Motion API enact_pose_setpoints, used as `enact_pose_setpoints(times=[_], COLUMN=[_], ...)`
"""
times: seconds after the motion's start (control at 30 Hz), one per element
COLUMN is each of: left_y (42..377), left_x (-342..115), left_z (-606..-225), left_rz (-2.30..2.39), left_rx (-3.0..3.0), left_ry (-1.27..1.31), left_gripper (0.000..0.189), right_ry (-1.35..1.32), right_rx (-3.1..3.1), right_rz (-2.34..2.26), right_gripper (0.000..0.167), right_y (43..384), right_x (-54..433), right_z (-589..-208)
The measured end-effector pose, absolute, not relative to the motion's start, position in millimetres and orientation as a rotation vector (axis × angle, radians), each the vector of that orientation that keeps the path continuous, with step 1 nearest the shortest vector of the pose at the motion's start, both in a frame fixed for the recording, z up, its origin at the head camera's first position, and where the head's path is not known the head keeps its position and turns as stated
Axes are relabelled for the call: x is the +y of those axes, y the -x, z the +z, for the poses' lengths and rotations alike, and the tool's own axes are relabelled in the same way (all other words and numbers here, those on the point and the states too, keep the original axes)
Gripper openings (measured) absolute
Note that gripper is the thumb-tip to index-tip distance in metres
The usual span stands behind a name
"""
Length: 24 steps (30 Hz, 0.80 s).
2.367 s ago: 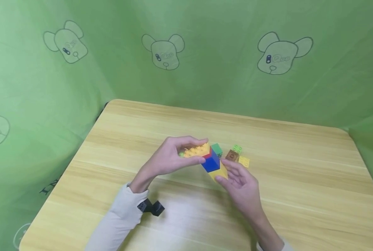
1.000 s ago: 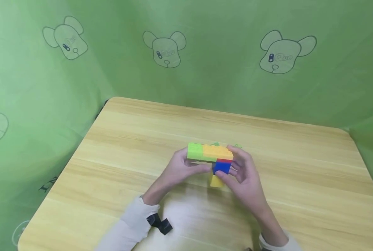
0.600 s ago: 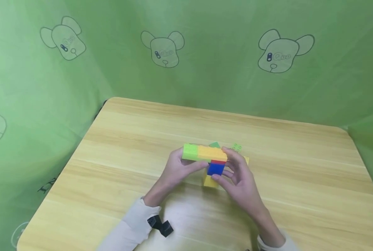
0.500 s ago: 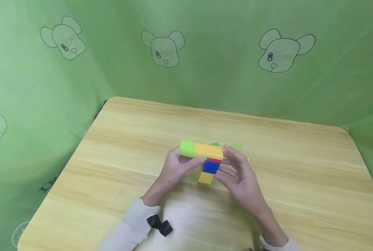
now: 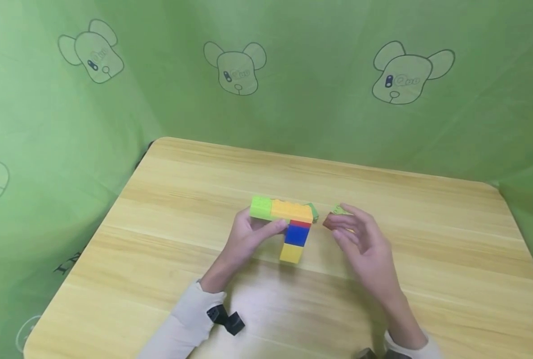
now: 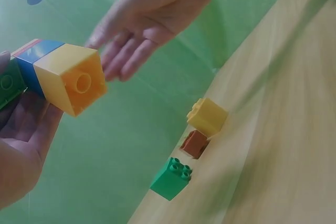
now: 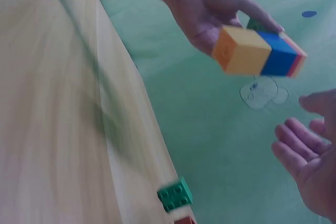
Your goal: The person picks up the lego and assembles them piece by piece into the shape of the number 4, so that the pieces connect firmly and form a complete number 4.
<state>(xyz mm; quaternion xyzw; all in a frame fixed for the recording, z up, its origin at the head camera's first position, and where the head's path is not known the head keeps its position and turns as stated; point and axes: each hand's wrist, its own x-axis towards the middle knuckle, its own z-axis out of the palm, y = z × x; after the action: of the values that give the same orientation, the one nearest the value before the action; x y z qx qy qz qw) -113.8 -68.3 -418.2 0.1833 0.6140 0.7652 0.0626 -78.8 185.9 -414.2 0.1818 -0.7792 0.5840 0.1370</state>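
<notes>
My left hand (image 5: 244, 239) grips an L-shaped build of toy building bricks above the table, thumb along its near side. Across its top run a light green brick (image 5: 261, 207) and an orange brick (image 5: 291, 211). Below the orange end hang a thin red layer, a blue brick (image 5: 297, 235) and a yellow brick (image 5: 290, 253), whose hollow underside shows in the left wrist view. My right hand (image 5: 371, 254) is apart from the build, fingers loosely spread with nothing in them. In the head view its fingertips overlap a loose brown brick (image 5: 327, 223).
On the wooden table (image 5: 194, 199) beyond the hands lie a dark green brick (image 6: 170, 179), the brown brick, a yellow brick (image 6: 209, 117) and a light green brick (image 5: 338, 209). A green cloth (image 5: 302, 119) with mouse-like drawings hangs around the table.
Earlier both hands held the build, which has since turned so its orange and light green bricks lie across the top. My right hand has let go and moved right, toward the loose bricks.
</notes>
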Motion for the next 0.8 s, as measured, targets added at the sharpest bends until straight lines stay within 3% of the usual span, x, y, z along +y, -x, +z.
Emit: enact_pose_setpoints(times=[0.27, 0.8], left_y=[111, 115], left_x=[-68, -62], left_z=[-417, -419], left_rz=[2.337, 2.405], left_rx=[1.886, 1.816], left_ry=[-0.456, -0.451], left_gripper=[0.045, 0.048], right_ry=[-0.334, -0.282], right_rx=[-2.576, -2.881], right_rz=[1.157, 0.940], right_gripper=[0.048, 0.051], right_y=[95, 106], right_x=[215, 228], right_z=[-424, -447])
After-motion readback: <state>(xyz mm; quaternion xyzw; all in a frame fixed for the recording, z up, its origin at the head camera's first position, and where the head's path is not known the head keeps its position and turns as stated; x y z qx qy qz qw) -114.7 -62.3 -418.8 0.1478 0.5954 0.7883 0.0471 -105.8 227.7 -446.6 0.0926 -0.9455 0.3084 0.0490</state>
